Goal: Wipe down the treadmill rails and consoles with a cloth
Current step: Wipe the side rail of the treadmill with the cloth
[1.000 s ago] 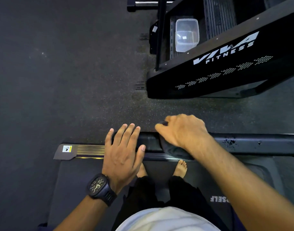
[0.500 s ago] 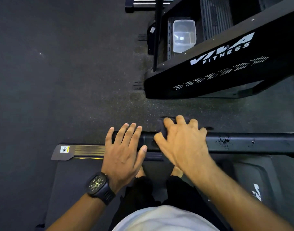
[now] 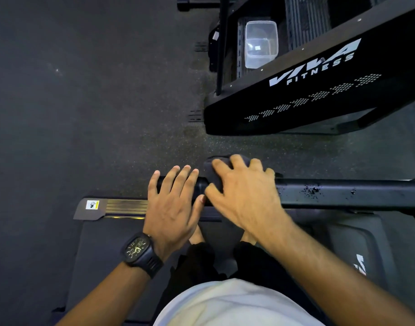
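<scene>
A black treadmill rail (image 3: 343, 192) runs across the view from the middle to the right edge, with wet specks on its right part. My right hand (image 3: 243, 192) presses a dark cloth (image 3: 213, 168) onto the rail's left end, fingers spread and bent over the far side of the rail. Only the cloth's far edge shows past my fingers. My left hand (image 3: 173, 205), with a black watch on its wrist, rests flat on the rail's end right beside the cloth, fingers straight. No console is in view.
Below the rail lie the treadmill belt (image 3: 103, 250) and its side strip (image 3: 121, 207), where my bare feet stand. A black Viva Fitness machine (image 3: 319, 95) stands across a strip of speckled floor, with a clear plastic tub (image 3: 260, 43) on it. Dark floor spreads to the left.
My right hand slid the cloth left along the rail and over its far side, ending next to my left hand. The left hand stayed flat in place.
</scene>
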